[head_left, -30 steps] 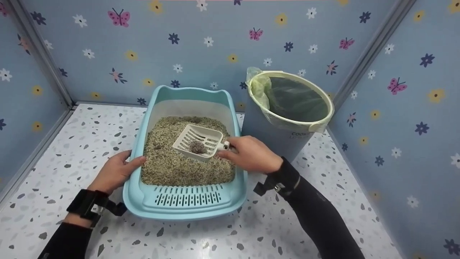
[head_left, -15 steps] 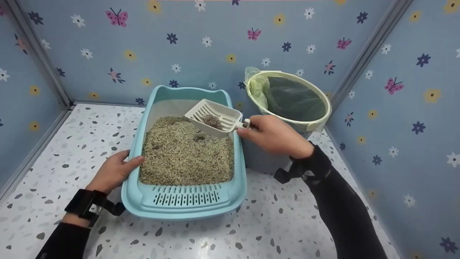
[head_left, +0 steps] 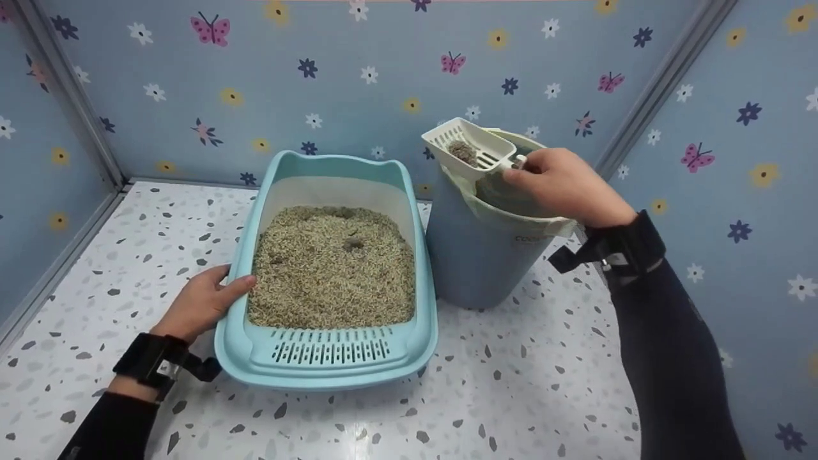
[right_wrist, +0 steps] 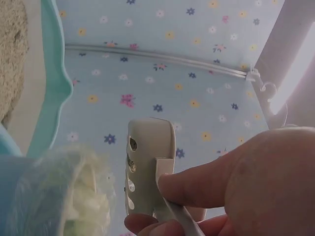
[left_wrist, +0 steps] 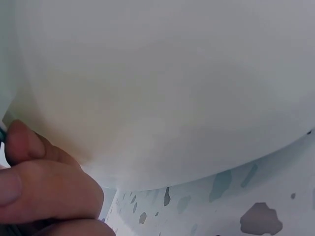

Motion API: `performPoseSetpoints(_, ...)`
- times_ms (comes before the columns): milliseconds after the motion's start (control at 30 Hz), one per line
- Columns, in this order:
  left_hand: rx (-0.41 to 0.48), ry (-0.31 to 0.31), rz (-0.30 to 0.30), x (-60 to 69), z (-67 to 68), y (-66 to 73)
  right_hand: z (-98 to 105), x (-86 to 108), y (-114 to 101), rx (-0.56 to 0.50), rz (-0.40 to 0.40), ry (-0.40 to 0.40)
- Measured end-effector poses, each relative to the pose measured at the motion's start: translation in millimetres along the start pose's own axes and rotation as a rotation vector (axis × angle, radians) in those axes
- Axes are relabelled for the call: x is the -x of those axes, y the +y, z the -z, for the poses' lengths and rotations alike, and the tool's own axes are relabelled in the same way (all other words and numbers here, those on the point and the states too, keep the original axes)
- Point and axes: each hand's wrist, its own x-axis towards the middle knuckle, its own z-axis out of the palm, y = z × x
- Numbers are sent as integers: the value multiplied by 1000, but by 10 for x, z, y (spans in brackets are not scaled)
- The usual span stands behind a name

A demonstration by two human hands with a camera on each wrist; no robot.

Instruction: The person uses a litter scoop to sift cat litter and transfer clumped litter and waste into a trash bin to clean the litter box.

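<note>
My left hand grips the left rim of a light blue litter box, thumb over the edge. In the left wrist view, curled fingers sit against the pale outer wall. Tan litter fills the box floor, with a small dark hollow. My right hand pinches the handle of a cream slotted litter scoop. One brown-grey clump lies in it. The scoop hangs over the left part of the bin's opening, roughly level. In the right wrist view, the thumb presses the scoop's handle.
A blue-grey bin stands right of the litter box. Its cream rim is lined with a thin yellow-green bag, partly hidden by hand and scoop. Flower-patterned panels enclose the speckled floor at back and sides.
My right hand has lifted the scoop with its clump from the litter and carried it right to above the bin. A hollow now shows in the litter. The left hand stays on the rim.
</note>
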Motion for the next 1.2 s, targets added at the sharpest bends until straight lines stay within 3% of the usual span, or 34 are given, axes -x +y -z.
performPoseSetpoints(333, -1, 3, -21, 28, 2, 1, 132, -114, 250, 95, -116, -29)
performPoseSetpoints(800, -2, 2, -4, 26, 4, 5, 144, -205, 96, 253, -132, -6)
performPoseSetpoints(933, -7, -1, -2, 33, 13, 23, 142, -184, -6, 315, -105, 37)
performPoseSetpoints(1200, -10, -5, 7, 30, 12, 30, 58, -124, -134, 452, -46, 203)
